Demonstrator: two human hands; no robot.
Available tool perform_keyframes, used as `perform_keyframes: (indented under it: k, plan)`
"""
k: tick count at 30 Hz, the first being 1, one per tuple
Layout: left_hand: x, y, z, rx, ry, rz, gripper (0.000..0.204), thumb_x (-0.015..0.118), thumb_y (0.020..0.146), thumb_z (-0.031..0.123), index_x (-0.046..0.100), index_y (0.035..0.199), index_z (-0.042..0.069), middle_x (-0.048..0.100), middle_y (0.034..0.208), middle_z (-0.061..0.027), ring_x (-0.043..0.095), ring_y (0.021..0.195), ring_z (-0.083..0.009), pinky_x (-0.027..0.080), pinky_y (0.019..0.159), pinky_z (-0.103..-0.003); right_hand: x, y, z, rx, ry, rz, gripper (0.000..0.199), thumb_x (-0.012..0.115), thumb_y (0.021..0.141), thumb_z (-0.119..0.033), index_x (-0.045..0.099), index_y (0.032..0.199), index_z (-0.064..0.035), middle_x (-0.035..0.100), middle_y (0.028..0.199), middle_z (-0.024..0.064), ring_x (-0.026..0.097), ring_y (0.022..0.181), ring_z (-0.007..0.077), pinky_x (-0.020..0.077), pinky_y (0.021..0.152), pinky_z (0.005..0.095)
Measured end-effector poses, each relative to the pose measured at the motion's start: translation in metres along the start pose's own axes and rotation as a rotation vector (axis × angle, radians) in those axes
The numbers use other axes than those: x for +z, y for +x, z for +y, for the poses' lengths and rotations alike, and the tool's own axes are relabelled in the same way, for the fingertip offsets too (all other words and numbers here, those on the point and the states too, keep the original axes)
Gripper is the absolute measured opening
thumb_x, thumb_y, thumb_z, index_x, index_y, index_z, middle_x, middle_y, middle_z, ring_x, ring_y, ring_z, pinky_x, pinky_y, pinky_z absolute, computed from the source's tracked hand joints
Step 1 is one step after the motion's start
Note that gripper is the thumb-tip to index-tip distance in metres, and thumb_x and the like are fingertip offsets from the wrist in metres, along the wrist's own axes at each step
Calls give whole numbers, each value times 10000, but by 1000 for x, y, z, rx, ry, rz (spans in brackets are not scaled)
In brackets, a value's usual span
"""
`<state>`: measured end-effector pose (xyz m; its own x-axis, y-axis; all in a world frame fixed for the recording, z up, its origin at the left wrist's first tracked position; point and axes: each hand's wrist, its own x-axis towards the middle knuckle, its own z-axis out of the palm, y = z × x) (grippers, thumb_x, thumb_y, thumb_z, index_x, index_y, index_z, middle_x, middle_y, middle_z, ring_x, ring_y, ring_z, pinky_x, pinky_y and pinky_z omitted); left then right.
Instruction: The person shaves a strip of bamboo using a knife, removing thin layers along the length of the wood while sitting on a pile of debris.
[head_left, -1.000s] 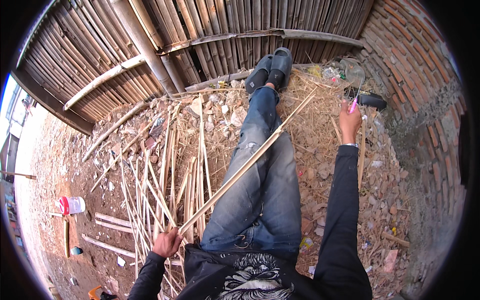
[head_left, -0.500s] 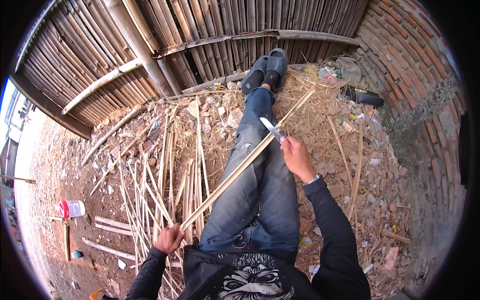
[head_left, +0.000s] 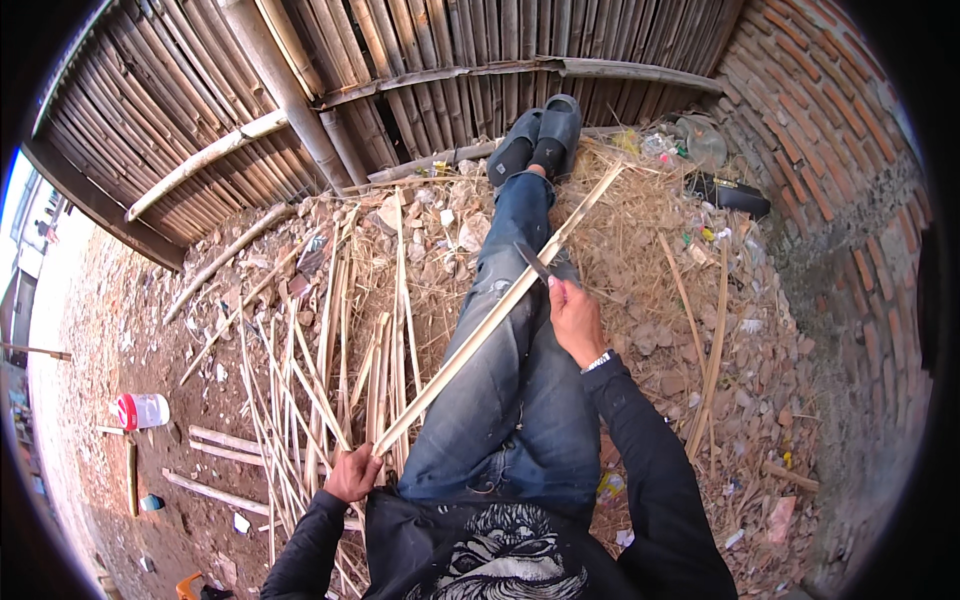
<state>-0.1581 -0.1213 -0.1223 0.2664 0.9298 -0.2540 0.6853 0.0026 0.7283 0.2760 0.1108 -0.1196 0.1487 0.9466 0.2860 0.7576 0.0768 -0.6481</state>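
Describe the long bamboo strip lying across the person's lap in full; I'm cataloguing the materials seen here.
The bamboo strip is a long, thin, flat slat, pale tan, dry-looking and straight. It runs diagonally over the jeans-clad legs, from beside the left hip up to the straw near the sandalled feet. The left hand grips its lower end. The right hand holds a knife whose blade meets the strip about midway. Whether the blade has cut in cannot be told.
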Motion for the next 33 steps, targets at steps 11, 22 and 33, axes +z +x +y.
perform_keyframes:
  k: [11,22,33]
  plan:
    - [6,28,25,2,-36,26,355,567,1058,311,547,899,-5,563,633,-252,624,653,-492,459,587,-508,12,-56,-36,-74,103,-223,413,565,1066,-376,624,841,-35,633,672,275,628,680,525,455,579,610]
    - [12,85,60,64,-125,31,375,580,1058,323,545,887,-9,521,634,-258,593,643,-476,440,591,-499,8,-71,-43,-31,154,-228,444,558,1072,-374,630,818,-17,634,691,273,627,693,520,460,578,582]
    - [25,136,116,39,-71,115,385,603,1045,334,581,887,-16,560,676,-293,590,676,-506,440,627,-535,1,-77,-49,-36,208,-366,423,551,1078,-359,646,853,-15,616,678,278,624,698,524,458,591,584]
